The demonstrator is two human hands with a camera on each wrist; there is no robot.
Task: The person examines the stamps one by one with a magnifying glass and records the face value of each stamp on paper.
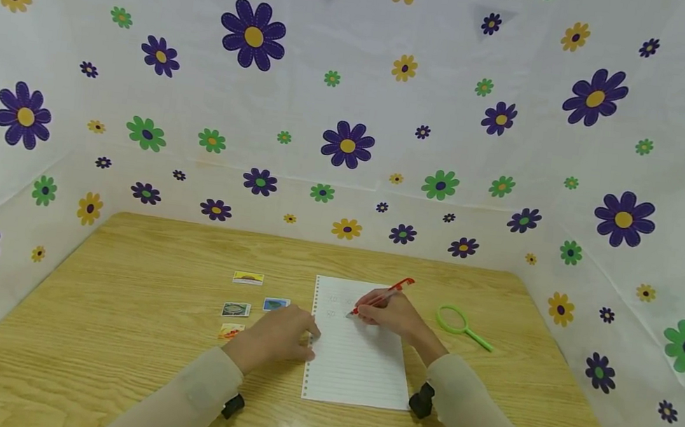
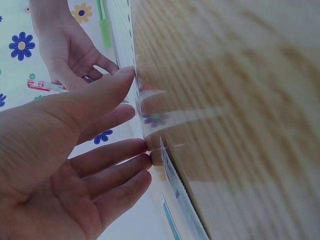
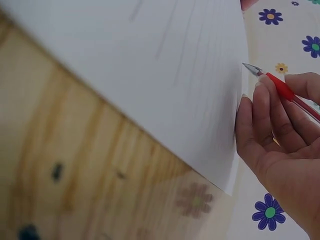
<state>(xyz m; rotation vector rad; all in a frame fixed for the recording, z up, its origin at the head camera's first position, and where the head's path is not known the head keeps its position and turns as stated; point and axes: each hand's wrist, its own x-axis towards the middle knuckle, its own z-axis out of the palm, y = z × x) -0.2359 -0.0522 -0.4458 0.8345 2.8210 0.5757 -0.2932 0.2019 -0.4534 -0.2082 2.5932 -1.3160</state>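
Observation:
A lined sheet of paper (image 1: pixel 356 370) with a punched left edge lies on the table, with faint writing in its upper left part. My right hand (image 1: pixel 387 310) pinches a red pen (image 1: pixel 397 287), its tip at the upper part of the sheet. In the right wrist view the pen (image 3: pixel 283 87) sits between thumb and fingers, metal tip towards the paper (image 3: pixel 150 65). My left hand (image 1: pixel 279 335) rests at the sheet's left edge, fingertips touching it. The left wrist view shows the left hand (image 2: pixel 75 165) with its fingers extended and holding nothing.
Left of the paper lie several small picture cards: a yellow card (image 1: pixel 248 278), a dark green card (image 1: pixel 236 309), a blue card (image 1: pixel 276 304) and an orange card (image 1: pixel 231 331). A green magnifying glass (image 1: pixel 465 328) lies to the right. Flower-patterned cloth (image 1: pixel 304 103) surrounds the table (image 1: pixel 139 268).

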